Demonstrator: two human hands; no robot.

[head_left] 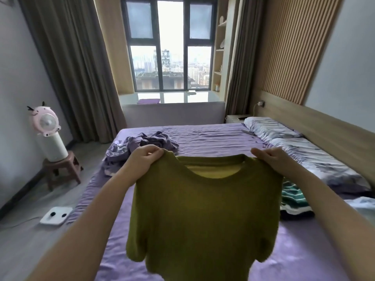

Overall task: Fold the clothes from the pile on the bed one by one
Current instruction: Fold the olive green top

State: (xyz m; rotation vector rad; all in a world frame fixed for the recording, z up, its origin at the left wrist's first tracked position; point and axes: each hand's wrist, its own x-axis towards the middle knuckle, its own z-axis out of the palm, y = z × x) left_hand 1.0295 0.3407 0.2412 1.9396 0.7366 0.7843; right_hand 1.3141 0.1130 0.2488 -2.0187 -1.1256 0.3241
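Head view looks down over both outstretched arms: the left hand (145, 159) pinches one shoulder of an olive-green T-shirt (203, 216) and the right hand (273, 159) pinches the other, so the shirt hangs spread open between them (neckline on top, hem dangling) above the purple bedsheet (213, 136). Just beyond the left hand a rumpled pile of lilac clothes (140, 147) lies on the sheet, while below and outside the right hand sits a green-and-white striped garment (293, 197), with a patterned pillow (269, 127) farther past that hand.
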